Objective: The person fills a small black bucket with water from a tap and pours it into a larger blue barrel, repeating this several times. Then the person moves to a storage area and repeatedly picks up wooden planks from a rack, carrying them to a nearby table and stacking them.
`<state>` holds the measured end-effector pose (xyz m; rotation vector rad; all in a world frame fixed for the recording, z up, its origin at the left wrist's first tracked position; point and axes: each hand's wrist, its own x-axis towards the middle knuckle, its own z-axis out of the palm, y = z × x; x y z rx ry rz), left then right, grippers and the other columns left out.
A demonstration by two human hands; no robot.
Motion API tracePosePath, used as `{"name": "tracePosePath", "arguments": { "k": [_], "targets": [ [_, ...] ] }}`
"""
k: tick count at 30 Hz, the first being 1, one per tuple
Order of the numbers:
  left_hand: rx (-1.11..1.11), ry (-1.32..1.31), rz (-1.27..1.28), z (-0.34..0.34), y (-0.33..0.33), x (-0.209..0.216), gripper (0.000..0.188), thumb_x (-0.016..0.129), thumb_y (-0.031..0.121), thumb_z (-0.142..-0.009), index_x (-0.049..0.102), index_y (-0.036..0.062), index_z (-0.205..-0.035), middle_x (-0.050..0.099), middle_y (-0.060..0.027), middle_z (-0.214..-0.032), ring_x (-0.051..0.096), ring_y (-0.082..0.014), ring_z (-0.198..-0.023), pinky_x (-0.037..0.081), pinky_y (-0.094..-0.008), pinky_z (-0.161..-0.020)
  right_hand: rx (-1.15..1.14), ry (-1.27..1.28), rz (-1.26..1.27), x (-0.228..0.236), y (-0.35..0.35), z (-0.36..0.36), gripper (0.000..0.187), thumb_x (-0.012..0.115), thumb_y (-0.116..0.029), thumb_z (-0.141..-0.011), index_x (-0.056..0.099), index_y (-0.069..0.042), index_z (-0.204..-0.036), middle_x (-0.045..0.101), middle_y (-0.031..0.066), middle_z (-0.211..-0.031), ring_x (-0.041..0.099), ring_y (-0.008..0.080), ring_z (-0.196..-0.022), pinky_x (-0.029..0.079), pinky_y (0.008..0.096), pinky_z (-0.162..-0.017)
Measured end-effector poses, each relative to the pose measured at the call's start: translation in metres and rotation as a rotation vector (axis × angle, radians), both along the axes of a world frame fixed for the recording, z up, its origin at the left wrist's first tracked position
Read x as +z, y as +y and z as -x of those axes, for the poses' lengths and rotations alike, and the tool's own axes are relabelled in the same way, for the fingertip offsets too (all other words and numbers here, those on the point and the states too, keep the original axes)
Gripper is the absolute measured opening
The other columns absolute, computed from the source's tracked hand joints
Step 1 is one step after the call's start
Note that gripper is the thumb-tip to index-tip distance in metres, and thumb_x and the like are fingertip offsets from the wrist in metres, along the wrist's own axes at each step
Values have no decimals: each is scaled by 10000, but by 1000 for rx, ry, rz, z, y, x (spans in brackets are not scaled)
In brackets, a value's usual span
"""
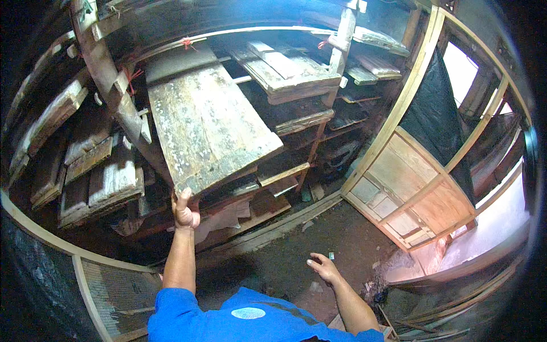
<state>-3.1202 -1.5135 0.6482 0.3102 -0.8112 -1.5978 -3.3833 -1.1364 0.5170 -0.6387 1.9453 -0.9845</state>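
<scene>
A wide, weathered wooden board juts out from the rack toward me, its top mottled with whitish and dark patches. My left hand grips its near left corner, thumb on top and the other fingers hidden beneath. Lower and to the right, my right hand hangs over the floor with its fingers apart and nothing in it. The far end of the board reaches back into shadow on the shelf.
Other wooden boards lie on shelves to the right, and more boards to the left. A slanted wooden post stands beside the held board. A wood-framed door with black sheeting is at right, above a dark floor.
</scene>
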Motion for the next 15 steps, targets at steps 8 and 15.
{"name": "tracePosePath", "arguments": {
  "k": [8,15],
  "targets": [
    [-198,-112,-130,0,118,-36,695,626,64,-751,342,85,-1385,507,-74,-1249,496,-239,-1175,396,-400,-1011,-39,-817,485,84,-133,-38,577,625,-391,-906,410,-76,-1339,582,83,-1185,565,178,-1074,475,342,-890],
    [-379,-408,-5,10,167,-69,722,720,228,-776,330,23,-1349,502,-98,-1268,512,-215,-1147,411,-367,-977,-382,-958,683,101,-163,-60,372,641,-250,-875,589,-11,-1156,623,109,-1152,557,269,-1095,386,456,-1016]
  ]
}}
